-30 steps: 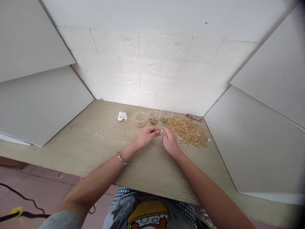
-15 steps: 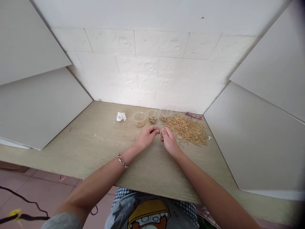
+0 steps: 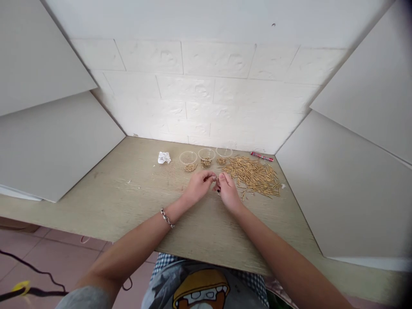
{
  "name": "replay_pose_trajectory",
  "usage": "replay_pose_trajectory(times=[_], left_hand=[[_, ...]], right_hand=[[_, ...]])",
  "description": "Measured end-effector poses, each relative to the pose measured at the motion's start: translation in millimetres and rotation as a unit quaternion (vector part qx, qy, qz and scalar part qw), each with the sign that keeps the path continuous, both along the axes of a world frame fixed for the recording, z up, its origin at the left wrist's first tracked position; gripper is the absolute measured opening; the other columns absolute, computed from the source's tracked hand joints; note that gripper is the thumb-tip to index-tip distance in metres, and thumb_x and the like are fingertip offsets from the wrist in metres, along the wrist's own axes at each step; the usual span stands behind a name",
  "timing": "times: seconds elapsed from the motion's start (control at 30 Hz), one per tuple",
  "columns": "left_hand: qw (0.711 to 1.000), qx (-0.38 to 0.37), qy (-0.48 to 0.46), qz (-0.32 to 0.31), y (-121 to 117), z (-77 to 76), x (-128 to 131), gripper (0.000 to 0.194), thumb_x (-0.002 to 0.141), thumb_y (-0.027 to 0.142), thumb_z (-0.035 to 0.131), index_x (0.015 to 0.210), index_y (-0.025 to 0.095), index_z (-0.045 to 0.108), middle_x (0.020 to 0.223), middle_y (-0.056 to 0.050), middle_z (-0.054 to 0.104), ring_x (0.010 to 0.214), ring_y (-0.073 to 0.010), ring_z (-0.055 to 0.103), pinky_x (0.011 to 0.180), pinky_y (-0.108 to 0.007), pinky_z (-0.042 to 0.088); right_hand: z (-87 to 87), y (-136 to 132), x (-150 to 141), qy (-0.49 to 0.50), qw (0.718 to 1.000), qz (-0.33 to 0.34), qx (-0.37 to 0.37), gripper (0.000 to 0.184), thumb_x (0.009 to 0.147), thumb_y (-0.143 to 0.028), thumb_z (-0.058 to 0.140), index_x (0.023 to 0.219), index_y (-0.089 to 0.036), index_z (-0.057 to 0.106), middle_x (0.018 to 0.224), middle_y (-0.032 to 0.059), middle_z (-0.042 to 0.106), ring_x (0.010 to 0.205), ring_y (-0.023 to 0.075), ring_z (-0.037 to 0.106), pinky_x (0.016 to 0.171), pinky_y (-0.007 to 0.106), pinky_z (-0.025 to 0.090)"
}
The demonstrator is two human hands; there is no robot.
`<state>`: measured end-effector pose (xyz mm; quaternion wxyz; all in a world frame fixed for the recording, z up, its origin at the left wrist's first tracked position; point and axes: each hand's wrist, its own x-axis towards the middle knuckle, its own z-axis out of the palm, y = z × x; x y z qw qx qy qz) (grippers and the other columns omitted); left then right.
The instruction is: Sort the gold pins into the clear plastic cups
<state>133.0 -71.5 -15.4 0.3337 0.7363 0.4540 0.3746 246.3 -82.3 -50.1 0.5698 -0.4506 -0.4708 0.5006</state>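
Observation:
My left hand [image 3: 200, 185] and my right hand [image 3: 229, 192] meet fingertip to fingertip above the table. Both are closed in a pinch. A tiny gold-coloured piece [image 3: 217, 177] shows between the fingertips, mostly hidden by them. A small dark spot is visible by the curled fingers of my right hand; I cannot make out what it is. Just to the right lies a heap of thin gold-coloured pins [image 3: 257, 175]. Behind my hands stand three clear round tubs, the left tub [image 3: 188, 157], middle tub [image 3: 206, 153] and right tub [image 3: 224, 152], each with small gold-coloured parts inside.
Crumpled white tissue [image 3: 164, 157] lies left of the tubs. Against the back wall [image 3: 199, 90], behind the heap, rests a red tube-shaped packet [image 3: 262, 156]. Grey-white panels flank the wooden table [image 3: 128, 201] on the left [image 3: 61, 146] and right [image 3: 350, 184].
My fingertips have come slightly closer together, and the fingers of my right hand have shifted a little, showing more of the dark spot. The heap and tubs look the same.

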Motion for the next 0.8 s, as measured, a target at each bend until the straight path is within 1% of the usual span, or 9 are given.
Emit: replay_pose_trajectory(times=[0.17,0.3,0.47,0.6,0.8], left_hand=[[0.999,0.011,0.010,0.033,-2.0,-2.7,3.2,0.019,0.076,0.021,0.044,0.065,0.015,0.058,0.061,0.002,0.057,0.057,-0.0086,0.047,0.056,-0.020,0.036],[0.999,0.014,0.004,0.049,-2.8,-3.6,4.3,0.018,0.075,0.021,0.045,0.065,0.015,0.059,0.060,0.002,0.057,0.057,-0.0086,0.047,0.055,-0.020,0.036],[0.999,0.010,0.003,0.045,-3.7,-2.0,5.2,0.018,0.076,0.020,0.044,0.067,0.015,0.059,0.063,0.001,0.058,0.058,-0.0088,0.048,0.056,-0.020,0.037],[0.999,0.010,0.001,0.050,-4.1,-2.5,6.0,0.018,0.076,0.020,0.044,0.068,0.015,0.060,0.065,0.000,0.060,0.059,-0.0094,0.049,0.057,-0.020,0.038],[0.999,0.020,0.017,0.045,-3.7,-2.6,5.0,0.018,0.077,0.018,0.043,0.069,0.015,0.060,0.067,0.000,0.061,0.062,-0.0102,0.051,0.059,-0.021,0.039]], right_hand=[[-1.6,-0.4,-3.1,-0.002,1.000,-0.023,-0.006,0.032,0.078,-0.049,0.039,0.064,-0.020,0.036,0.054,-0.0060,0.035,0.045,0.0075,0.041,0.045,0.023,0.038],[-1.5,-0.7,-5.5,0.007,0.999,-0.038,-0.012,0.032,0.077,-0.049,0.040,0.065,-0.020,0.038,0.055,-0.0058,0.036,0.047,0.0073,0.041,0.048,0.023,0.040],[-3.0,-1.1,-8.2,0.024,0.998,-0.056,-0.022,0.030,0.076,-0.048,0.042,0.066,-0.020,0.037,0.056,-0.0051,0.038,0.049,0.0077,0.042,0.049,0.022,0.040],[-4.8,-1.4,-9.3,0.015,0.997,-0.070,-0.025,0.029,0.078,-0.047,0.039,0.068,-0.020,0.038,0.059,-0.0041,0.040,0.052,0.0084,0.044,0.049,0.023,0.040],[-5.3,-0.4,-8.0,0.011,0.998,-0.055,-0.025,0.029,0.077,-0.047,0.040,0.068,-0.020,0.037,0.058,-0.0039,0.040,0.051,0.0086,0.044,0.049,0.023,0.040]])
